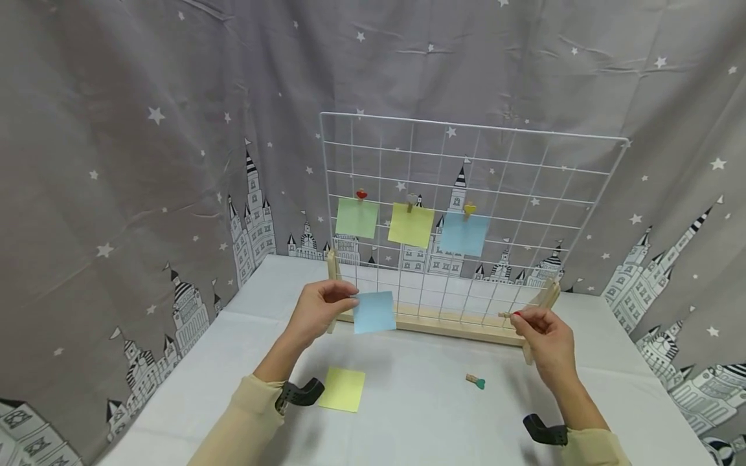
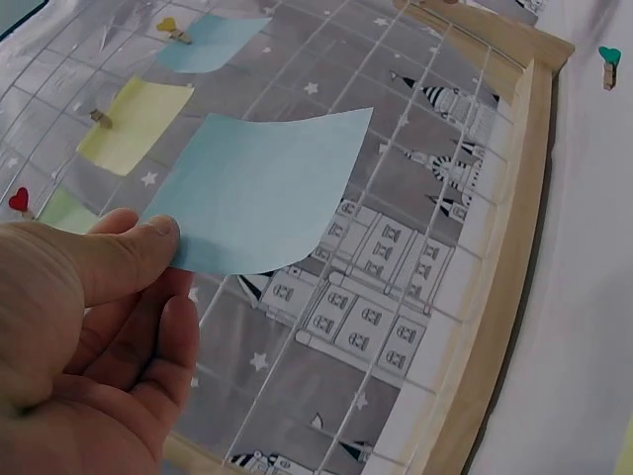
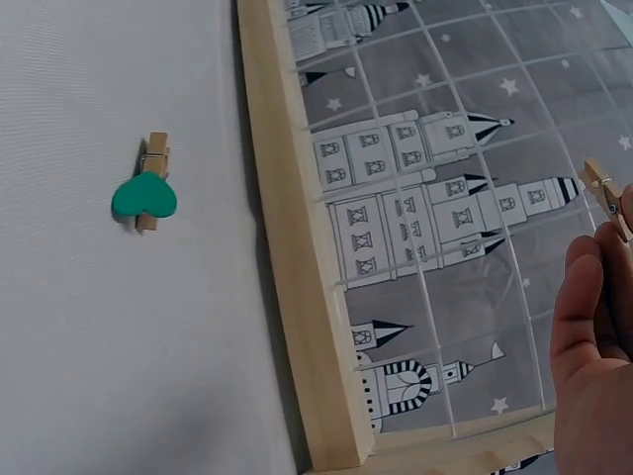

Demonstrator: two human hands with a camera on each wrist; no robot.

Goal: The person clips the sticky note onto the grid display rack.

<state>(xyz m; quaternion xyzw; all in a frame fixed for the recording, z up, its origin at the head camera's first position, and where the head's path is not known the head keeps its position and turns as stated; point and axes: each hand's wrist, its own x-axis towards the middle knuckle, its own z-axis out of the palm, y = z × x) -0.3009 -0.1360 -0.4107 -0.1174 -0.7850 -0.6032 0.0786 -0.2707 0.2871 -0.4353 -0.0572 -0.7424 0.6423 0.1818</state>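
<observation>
My left hand (image 1: pixel 313 312) pinches a light blue sticky note (image 1: pixel 375 312) by its left edge, thumb on the near face. The note hangs in front of the lower left of a white wire grid (image 1: pixel 474 162), below the clipped notes. My right hand (image 1: pixel 549 342) pinches a small wooden clothespin (image 3: pixel 601 188) near the grid's lower right corner; its rear end is hidden by the fingers. Clipped in a row on the grid are a green note (image 1: pixel 357 218) under a red heart peg, a yellow note (image 1: pixel 410 225) and a blue note (image 1: pixel 464 234) under a yellow heart peg.
A yellow sticky note (image 1: pixel 342 389) lies on the white tabletop near the left wrist. A clothespin with a green heart (image 1: pixel 476 381) lies left of the right forearm. The grid stands in a wooden base (image 1: pixel 460 327), before a grey curtain (image 1: pixel 146 213) printed with castles.
</observation>
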